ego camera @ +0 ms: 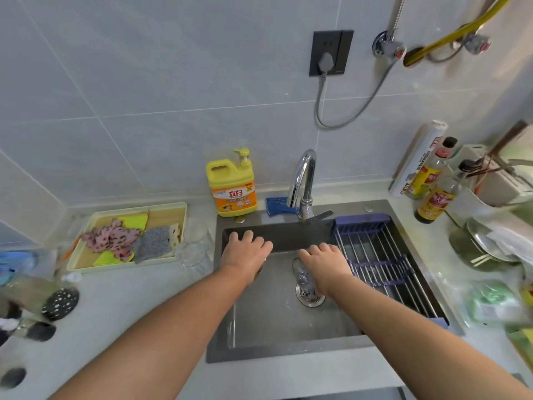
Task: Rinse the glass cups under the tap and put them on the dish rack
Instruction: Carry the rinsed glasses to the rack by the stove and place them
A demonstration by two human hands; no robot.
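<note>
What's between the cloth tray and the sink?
Head view: clear glass cups stand on the counter between the tray and the sink. Blur hides the exact count.

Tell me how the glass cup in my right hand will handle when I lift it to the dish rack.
Probably slippery: the glass cup gripped by the right hand looks wet over the sink. Likely fragile, being clear glass, so set it gently on the dish rack. It could tip on those spaced bars.
</note>
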